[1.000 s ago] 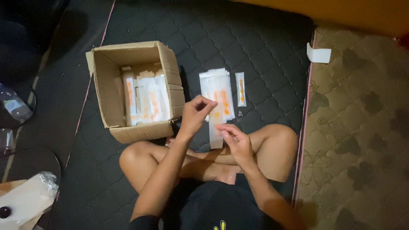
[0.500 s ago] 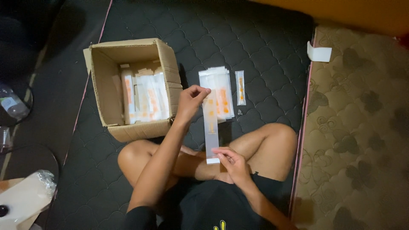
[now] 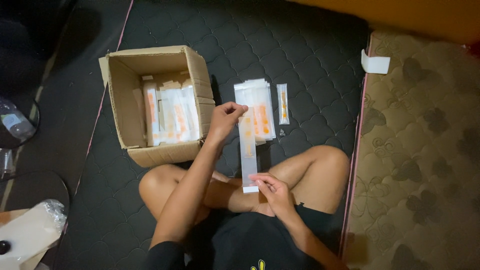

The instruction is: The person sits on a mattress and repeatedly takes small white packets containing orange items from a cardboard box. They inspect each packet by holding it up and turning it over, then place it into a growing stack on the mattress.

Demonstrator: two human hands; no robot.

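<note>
Taking the cardboard box [image 3: 157,102] as landmark: its open top gives access from above, though upright packets [image 3: 170,117] fill its right half. Just right of it, a packet stack [image 3: 257,107] and a single sachet [image 3: 283,103] occupy the mat [image 3: 310,55]. Beyond the box the mat lies bare. Crossed legs [image 3: 315,172] block the near side.

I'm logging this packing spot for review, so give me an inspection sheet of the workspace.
Surface: dark quilted mattress.
Job's things: long clear sleeve stretched between both hands; stack of sleeves; single packet; open cardboard box holding more packets.
Clutter: white tab; plastic bag; bottle.
Grippers: left hand pinches the top end, right hand the bottom.
Cables: nothing seen.
Surroundings: patterned beige mattress.
</note>
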